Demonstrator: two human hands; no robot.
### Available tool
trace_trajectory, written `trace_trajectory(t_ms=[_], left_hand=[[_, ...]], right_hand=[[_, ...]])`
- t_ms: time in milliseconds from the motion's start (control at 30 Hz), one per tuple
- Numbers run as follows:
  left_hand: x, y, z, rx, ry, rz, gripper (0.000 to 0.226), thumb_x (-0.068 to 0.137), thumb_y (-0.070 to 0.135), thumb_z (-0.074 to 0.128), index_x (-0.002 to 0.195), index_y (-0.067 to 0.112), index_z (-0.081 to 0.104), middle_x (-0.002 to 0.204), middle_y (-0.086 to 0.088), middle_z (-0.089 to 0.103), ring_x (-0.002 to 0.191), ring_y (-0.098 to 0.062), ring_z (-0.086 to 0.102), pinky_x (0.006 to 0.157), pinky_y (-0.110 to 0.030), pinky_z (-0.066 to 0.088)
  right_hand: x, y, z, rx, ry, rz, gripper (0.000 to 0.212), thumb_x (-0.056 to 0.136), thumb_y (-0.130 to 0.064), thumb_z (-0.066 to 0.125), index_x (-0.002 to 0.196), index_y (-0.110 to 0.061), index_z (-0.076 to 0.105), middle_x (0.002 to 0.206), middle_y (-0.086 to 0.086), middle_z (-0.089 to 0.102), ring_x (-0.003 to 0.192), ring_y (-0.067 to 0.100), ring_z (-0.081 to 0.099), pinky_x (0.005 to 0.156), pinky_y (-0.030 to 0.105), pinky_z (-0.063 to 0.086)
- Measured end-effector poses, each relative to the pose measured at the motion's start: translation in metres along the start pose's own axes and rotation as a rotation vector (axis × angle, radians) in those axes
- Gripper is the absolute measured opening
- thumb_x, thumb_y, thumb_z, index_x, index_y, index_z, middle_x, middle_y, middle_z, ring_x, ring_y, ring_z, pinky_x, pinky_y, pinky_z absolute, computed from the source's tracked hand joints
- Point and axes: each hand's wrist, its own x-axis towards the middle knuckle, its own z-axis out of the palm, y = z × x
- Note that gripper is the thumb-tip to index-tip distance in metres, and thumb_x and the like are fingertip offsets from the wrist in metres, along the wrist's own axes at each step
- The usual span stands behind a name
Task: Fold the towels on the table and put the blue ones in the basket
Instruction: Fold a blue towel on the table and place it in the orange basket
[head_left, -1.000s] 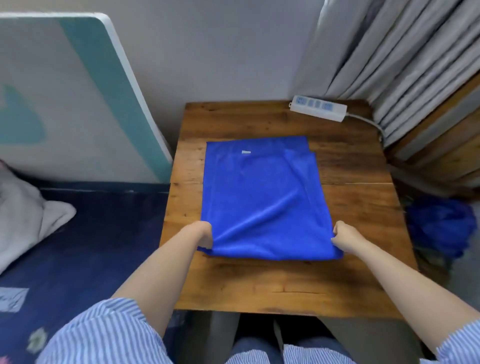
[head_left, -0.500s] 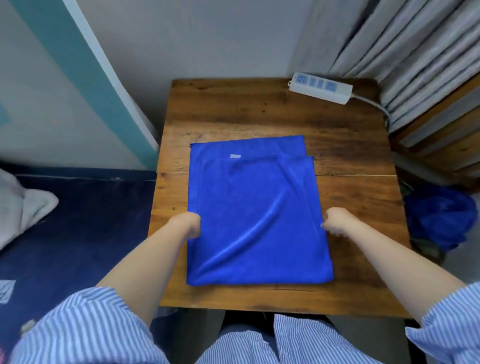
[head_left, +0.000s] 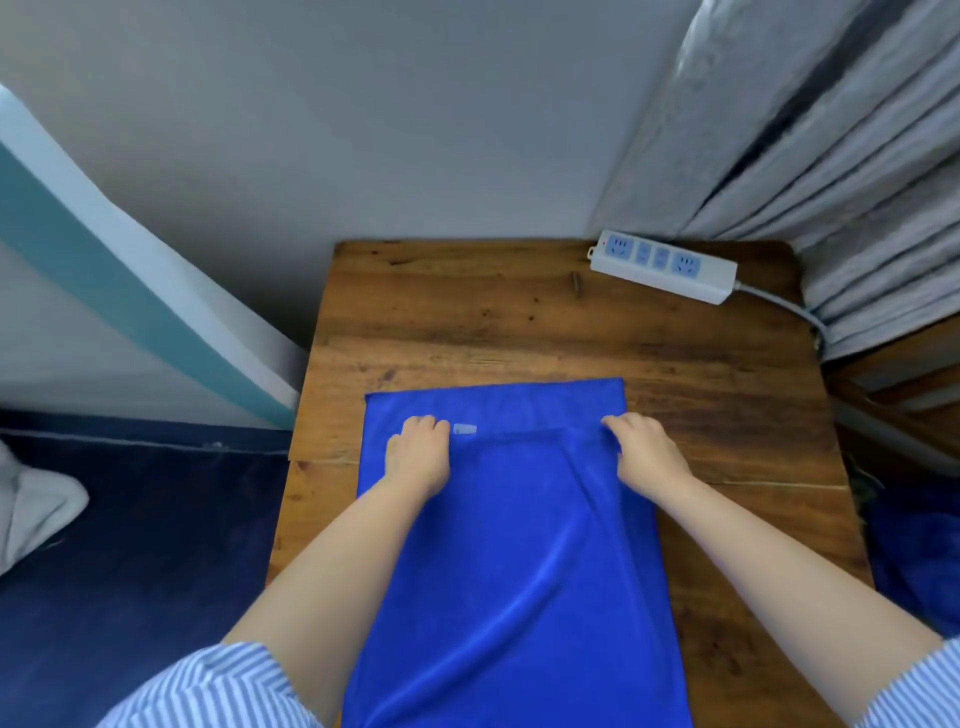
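A blue towel (head_left: 514, 561) lies folded in two layers on the wooden table (head_left: 467, 322), its lower layer showing as a strip at the far edge beside a small white label (head_left: 465, 429). My left hand (head_left: 418, 454) grips the far left corner of the upper layer with curled fingers. At the far right corner of that layer, my right hand (head_left: 647, 452) pinches the edge. The towel's near end runs out of the bottom of the frame.
A white power strip (head_left: 665, 266) with its cable lies at the table's far right corner, next to grey curtains (head_left: 831, 156). More blue cloth (head_left: 919, 561) sits low to the right of the table. A white-and-teal board (head_left: 104, 291) leans on the left.
Both hands have moved from the towel's near corners, along its sides, up to the far edge of the upper layer. The view has shifted forward over the table.
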Motion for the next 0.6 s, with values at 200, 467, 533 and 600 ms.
trace_trajectory(t_ms=[200, 467, 533, 600], left_hand=[[0.009, -0.007, 0.009, 0.065, 0.000, 0.056, 0.023, 0.092, 0.012, 0.037, 0.110, 0.011, 0.053, 0.115, -0.007, 0.055, 0.111, -0.026, 0.044, 0.083, -0.031, 0.036], [-0.002, -0.058, -0.037, -0.656, -0.692, -0.034, 0.037, 0.085, 0.010, 0.045, 0.051, 0.024, 0.048, 0.059, 0.006, 0.049, 0.051, -0.010, 0.043, 0.050, -0.021, 0.031], [0.006, -0.064, -0.043, -0.730, -0.690, -0.099, 0.035, 0.085, 0.010, 0.045, 0.052, 0.021, 0.044, 0.062, 0.001, 0.048, 0.055, -0.016, 0.042, 0.053, -0.024, 0.031], [0.017, -0.068, -0.044, -0.767, -0.621, -0.184, 0.035, 0.087, 0.011, 0.048, 0.053, 0.019, 0.043, 0.063, -0.001, 0.049, 0.056, -0.016, 0.044, 0.053, -0.024, 0.033]], right_hand=[[0.022, 0.001, -0.017, -0.077, -0.178, -0.071, 0.025, 0.085, -0.006, 0.049, 0.107, -0.010, 0.061, 0.109, 0.008, 0.063, 0.106, 0.025, 0.053, 0.088, 0.032, 0.043], [0.023, 0.004, -0.074, 0.281, -0.721, -0.173, 0.028, 0.088, -0.005, 0.051, 0.066, -0.021, 0.058, 0.071, -0.007, 0.055, 0.069, 0.009, 0.048, 0.065, 0.026, 0.038], [0.033, -0.001, -0.076, 0.412, -0.714, -0.087, 0.028, 0.089, -0.003, 0.048, 0.068, -0.018, 0.060, 0.072, -0.004, 0.056, 0.066, 0.010, 0.049, 0.058, 0.022, 0.039], [0.044, -0.008, -0.073, 0.432, -0.607, -0.011, 0.027, 0.090, -0.004, 0.048, 0.069, -0.016, 0.059, 0.072, -0.001, 0.056, 0.064, 0.010, 0.049, 0.051, 0.019, 0.039]])
